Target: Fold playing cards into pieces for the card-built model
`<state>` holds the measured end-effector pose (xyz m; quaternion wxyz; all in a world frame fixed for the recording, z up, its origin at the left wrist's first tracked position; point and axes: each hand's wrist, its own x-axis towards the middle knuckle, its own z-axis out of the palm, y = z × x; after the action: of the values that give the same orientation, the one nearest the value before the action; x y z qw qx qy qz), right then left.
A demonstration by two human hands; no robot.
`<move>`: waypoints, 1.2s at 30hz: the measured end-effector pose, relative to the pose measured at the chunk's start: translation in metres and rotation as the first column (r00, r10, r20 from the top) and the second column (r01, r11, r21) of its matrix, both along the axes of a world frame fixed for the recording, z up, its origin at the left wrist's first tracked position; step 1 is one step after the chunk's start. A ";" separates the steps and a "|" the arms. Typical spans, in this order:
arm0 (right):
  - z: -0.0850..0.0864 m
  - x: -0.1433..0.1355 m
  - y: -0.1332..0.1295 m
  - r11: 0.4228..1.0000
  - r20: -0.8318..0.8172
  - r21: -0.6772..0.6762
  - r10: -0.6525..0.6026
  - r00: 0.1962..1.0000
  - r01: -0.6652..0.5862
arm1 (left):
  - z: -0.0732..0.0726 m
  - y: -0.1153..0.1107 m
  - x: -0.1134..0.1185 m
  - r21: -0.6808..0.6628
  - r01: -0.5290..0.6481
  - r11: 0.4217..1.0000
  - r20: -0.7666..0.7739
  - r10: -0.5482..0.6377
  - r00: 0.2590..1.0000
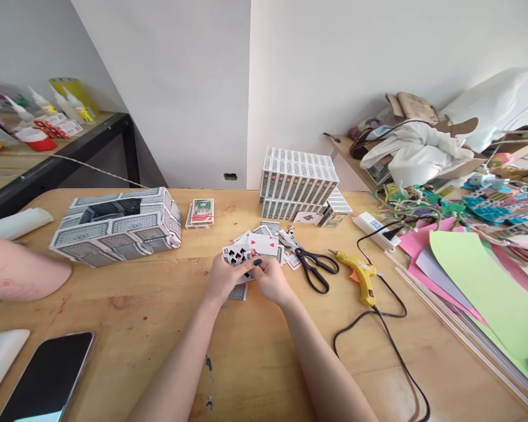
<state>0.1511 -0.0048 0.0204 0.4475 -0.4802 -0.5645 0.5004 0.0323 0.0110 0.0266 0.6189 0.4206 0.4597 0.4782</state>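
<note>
Near the middle of the wooden table, my left hand (225, 275) pinches a ten of spades card (235, 254) at its lower part. My right hand (270, 280) meets it at the card's right side, its dark-nailed thumb and fingers closed on the same card. Just beyond my hands lies a loose pile of playing cards, with a two of hearts (264, 244) face up on top. Part of a patterned card (238, 292) shows below my left hand. Black-handled scissors (315, 266) rest right of the pile, blades toward the cards.
A card-covered box (118, 225) stands left, card packs (202, 211) and stacked card boxes (297, 181) behind. Right are a yellow glue gun (359, 276) with its cable, a power strip (375, 230) and coloured paper (488, 287). A phone (48, 375) and another person's arm (22, 266) are left.
</note>
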 end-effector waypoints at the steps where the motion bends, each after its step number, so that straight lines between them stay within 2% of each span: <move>1: 0.000 -0.001 0.000 1.000 0.020 0.011 -0.005 1.000 0.004 | 0.001 0.000 0.001 -0.032 -0.003 0.999 0.020 0.003 1.000; 7: 0.002 -0.004 -0.003 1.000 0.126 0.016 -0.022 0.992 0.020 | 0.004 -0.002 0.004 -0.142 -0.077 0.987 0.160 0.100 0.982; 13: -0.001 -0.008 -0.004 1.000 0.144 0.008 -0.023 0.989 0.022 | 0.006 -0.002 0.005 -0.209 -0.149 0.966 0.192 0.190 0.963; 17: -0.003 -0.007 -0.003 1.000 0.109 -0.007 0.019 0.994 -0.019 | 0.000 -0.002 0.007 -0.162 -0.167 0.972 0.180 0.196 0.964; 22: 0.001 -0.004 -0.003 0.999 0.103 -0.021 0.035 0.994 -0.033 | -0.006 -0.004 0.010 -0.013 -0.233 0.972 0.077 0.234 0.969; 27: 0.002 0.002 -0.002 0.998 0.090 -0.054 0.033 0.995 -0.028 | -0.002 -0.004 0.008 0.050 -0.109 0.993 -0.045 0.111 0.993; 31: -0.002 0.002 -0.002 0.996 0.022 -0.080 0.042 0.999 -0.040 | 0.002 -0.004 0.006 0.055 -0.046 0.997 -0.040 0.048 0.998; 36: 0.000 -0.002 -0.003 0.995 -0.009 -0.069 0.067 0.998 -0.067 | 0.003 -0.007 0.008 0.046 -0.175 0.983 -0.041 0.177 0.983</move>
<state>0.1493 -0.0075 0.0206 0.4153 -0.4747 -0.5610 0.5361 0.0406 0.0037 0.0293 0.5549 0.4017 0.4987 0.5311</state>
